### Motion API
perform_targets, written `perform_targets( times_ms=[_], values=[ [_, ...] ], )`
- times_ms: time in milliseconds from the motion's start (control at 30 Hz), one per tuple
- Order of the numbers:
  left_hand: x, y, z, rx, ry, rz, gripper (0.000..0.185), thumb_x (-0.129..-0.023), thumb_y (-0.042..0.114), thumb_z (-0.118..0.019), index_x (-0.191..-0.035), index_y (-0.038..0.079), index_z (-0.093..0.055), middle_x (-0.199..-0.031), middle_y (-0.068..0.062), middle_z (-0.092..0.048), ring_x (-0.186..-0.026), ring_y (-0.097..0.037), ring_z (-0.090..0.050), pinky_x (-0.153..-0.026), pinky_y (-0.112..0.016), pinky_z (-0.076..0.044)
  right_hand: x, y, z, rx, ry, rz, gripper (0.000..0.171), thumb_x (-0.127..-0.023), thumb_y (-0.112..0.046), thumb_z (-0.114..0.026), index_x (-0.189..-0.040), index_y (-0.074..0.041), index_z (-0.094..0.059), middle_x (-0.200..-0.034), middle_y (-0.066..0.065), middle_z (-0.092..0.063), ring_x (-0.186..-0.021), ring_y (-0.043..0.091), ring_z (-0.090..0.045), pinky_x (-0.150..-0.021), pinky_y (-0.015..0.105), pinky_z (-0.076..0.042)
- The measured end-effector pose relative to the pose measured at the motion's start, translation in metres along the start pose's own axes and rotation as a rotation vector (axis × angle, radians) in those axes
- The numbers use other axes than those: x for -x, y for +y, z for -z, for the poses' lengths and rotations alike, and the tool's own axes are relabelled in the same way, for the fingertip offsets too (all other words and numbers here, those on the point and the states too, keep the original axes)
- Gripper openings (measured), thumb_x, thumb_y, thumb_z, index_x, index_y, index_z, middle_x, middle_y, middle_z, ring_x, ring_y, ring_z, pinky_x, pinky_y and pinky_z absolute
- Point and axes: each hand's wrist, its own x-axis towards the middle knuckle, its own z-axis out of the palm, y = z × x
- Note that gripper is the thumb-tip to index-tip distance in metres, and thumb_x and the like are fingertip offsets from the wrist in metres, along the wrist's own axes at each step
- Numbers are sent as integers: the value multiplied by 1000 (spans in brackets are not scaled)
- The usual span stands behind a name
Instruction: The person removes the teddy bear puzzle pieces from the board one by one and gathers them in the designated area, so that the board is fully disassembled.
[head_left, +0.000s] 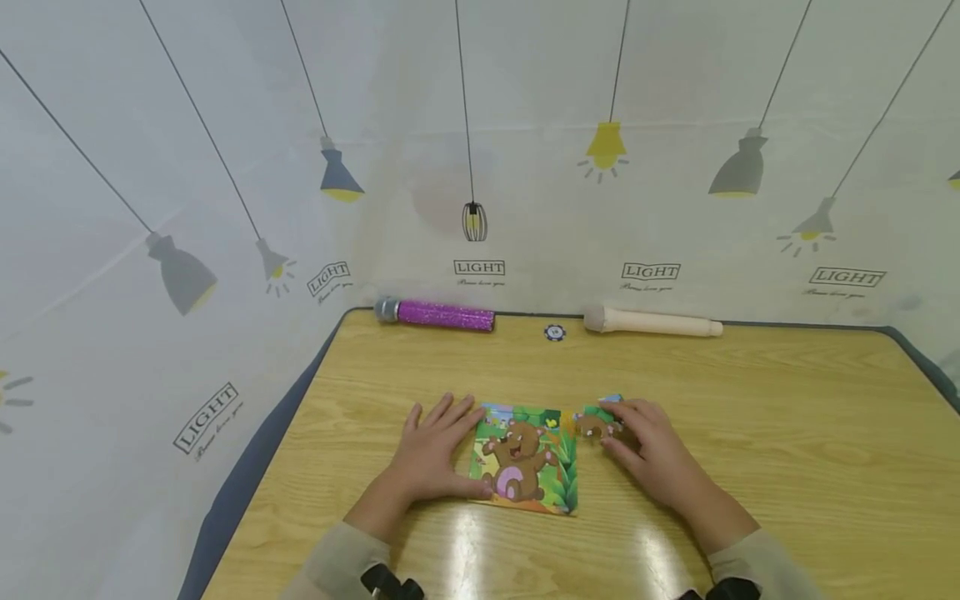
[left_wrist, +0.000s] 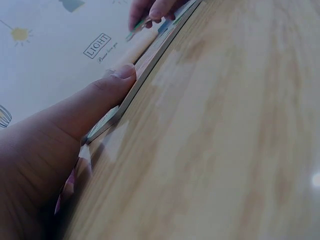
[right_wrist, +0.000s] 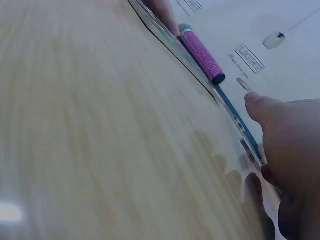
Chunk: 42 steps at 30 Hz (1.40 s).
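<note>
Left hand [head_left: 435, 450] flat, fingers straight, pressing left edge of square cardboard bear-picture jigsaw [head_left: 525, 458] at table centre. Loose brown-green jigsaw piece [head_left: 596, 423] just beside puzzle's upper-right corner, pinched under curled fingers of right hand [head_left: 645, 446]. Gap lies leftward; right hand nearer.

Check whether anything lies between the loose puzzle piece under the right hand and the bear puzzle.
Nothing visible does. The right hand holds the loose piece beside the bear puzzle, at its upper right edge; the left hand rests on the opposite side.

The right hand [head_left: 652, 450] hides most of the loose puzzle piece [head_left: 596, 421].
</note>
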Motion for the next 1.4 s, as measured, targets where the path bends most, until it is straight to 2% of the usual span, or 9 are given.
perform_targets(
  times_ms=[200, 367, 500, 667, 867, 1133, 1400],
  values=[
    [0, -1, -1, -2, -5, 7, 125, -68, 89, -74, -168, 24, -37, -176, -5, -25, -162, -38, -15, -122, -76, 0, 14, 18, 21, 28, 19, -58, 49, -98, -8, -79, -144, -2, -64, -127, 11, -64, -119, 32, -52, -89, 50, -47],
    [0, 1, 0, -25, -23, 20, 124, -69, 89, -74, -169, 27, -36, -176, -2, -24, -163, -36, -13, -123, -74, 1, 23, 38, 37, 68, 55, -79, 50, -96, -4, -79, -143, 0, -63, -125, 17, -63, -117, 38, -50, -88, 50, -43],
    [0, 3, 1, -21, -22, 20, 123, -69, 88, -75, -169, 27, -36, -176, -2, -24, -163, -36, -14, -123, -74, 1, 26, 51, 49, 91, 82, -82, 51, -93, 1, -80, -141, 3, -63, -124, 24, -60, -115, 45, -48, -90, 56, -37],
    [-1, 3, 1, -17, -18, 21, 123, -69, 88, -75, -169, 27, -36, -177, -2, -24, -163, -35, -13, -123, -74, 1, 28, 61, 55, 117, 64, -89, 49, -94, 0, -79, -139, 4, -63, -125, 30, -56, -115, 49, -47, -95, 66, -32],
    [-2, 2, -1, -24, -14, 23, 124, -68, 89, -75, -169, 27, -36, -177, -2, -23, -163, -36, -13, -123, -74, 1, 24, 61, 56, 150, 19, -107, 45, -94, -3, -80, -136, 2, -66, -127, 32, -54, -115, 50, -47, -91, 67, -35],
    [-1, 1, 0, -32, -18, 25, 124, -69, 89, -74, -169, 27, -36, -177, -2, -23, -163, -36, -14, -123, -74, 1, 20, 55, 60, 103, -93, -285, 44, -104, -17, -71, -144, -1, -63, -138, 34, -46, -125, 56, -38, -93, 70, -32],
    [-1, 1, 0, -27, -22, 28, 124, -68, 90, -74, -169, 27, -36, -177, -2, -23, -163, -35, -13, -123, -73, 2, 20, 52, 57, 113, -92, -336, 48, -106, -20, -67, -149, -2, -61, -140, 32, -46, -125, 56, -37, -92, 70, -32]
  ],
)
